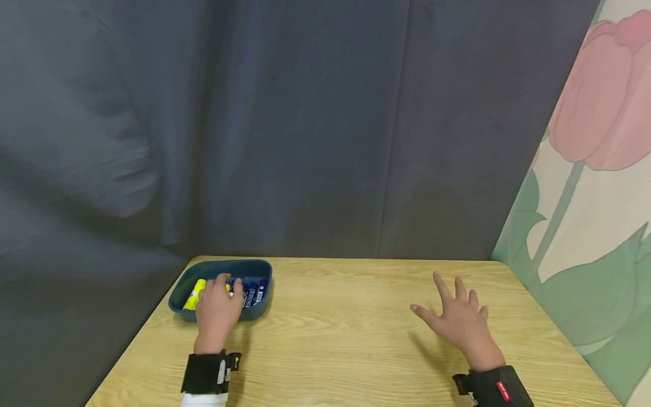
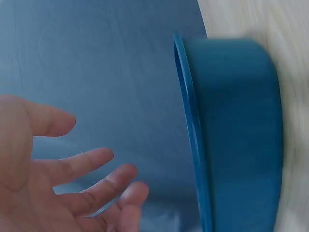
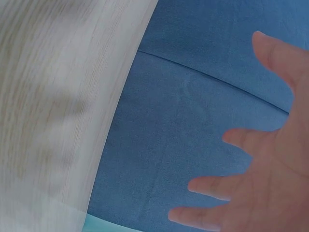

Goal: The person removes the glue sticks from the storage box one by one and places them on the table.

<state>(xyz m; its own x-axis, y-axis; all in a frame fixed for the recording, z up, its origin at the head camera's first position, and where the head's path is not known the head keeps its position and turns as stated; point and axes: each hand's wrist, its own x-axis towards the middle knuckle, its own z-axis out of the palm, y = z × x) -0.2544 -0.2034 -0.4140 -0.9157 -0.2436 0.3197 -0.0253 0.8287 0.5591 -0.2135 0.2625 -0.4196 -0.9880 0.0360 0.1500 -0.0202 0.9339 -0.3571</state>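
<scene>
Head view: bin (image 1: 251,312) on wooden table (image 1: 335,339), dark curtain (image 1: 305,124) behind, tulip pattern (image 1: 592,99) right

"What can't you see?"

"The left hand (image 1: 218,312) hides some of what lies in the blue tub (image 1: 250,313). The marks on the dark blue things (image 1: 260,293) are too tiny to read."

"And from the left wrist?"

"The tub's side hides most of its inside, and the bottom edge cuts the tub off."

"Anything else?"

"From the head, the desk (image 1: 335,339) and pink flower (image 1: 597,96) get cut off."
</scene>
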